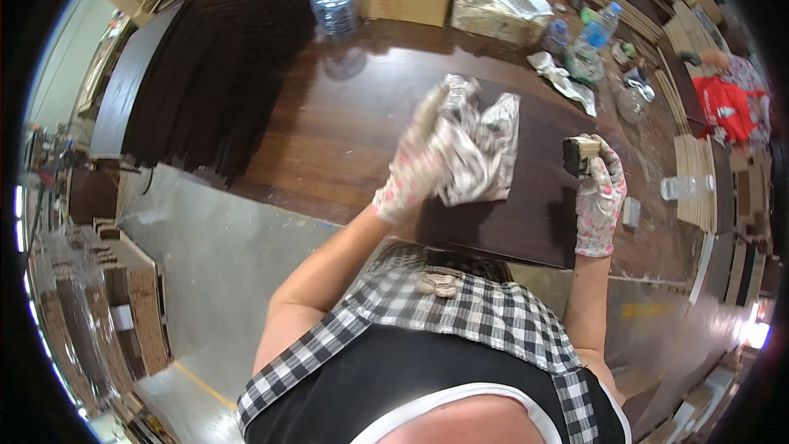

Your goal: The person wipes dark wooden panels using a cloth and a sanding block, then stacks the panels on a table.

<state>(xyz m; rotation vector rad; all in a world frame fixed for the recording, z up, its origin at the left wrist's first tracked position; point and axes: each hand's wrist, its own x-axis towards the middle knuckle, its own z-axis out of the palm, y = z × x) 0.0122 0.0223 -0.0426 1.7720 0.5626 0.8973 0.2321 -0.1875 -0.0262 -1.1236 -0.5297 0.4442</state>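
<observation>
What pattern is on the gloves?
White gloves with small pink floral print, clearest in the head view.

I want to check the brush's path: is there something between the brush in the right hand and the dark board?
Nothing visible. The right hand holds the brush over the dark board's right edge; the rag lies further left, under the left hand.

1. I read this as a wood-finishing workshop: stacks of dark boards (205, 57) lie far left of the gloved left hand (408, 173).
2. Beyond the right hand (598, 197), pale panel stacks (699, 181).
3. Cardboard boxes (407, 2), perhaps holding supplies, crowd the stained worktable (329, 131).
</observation>
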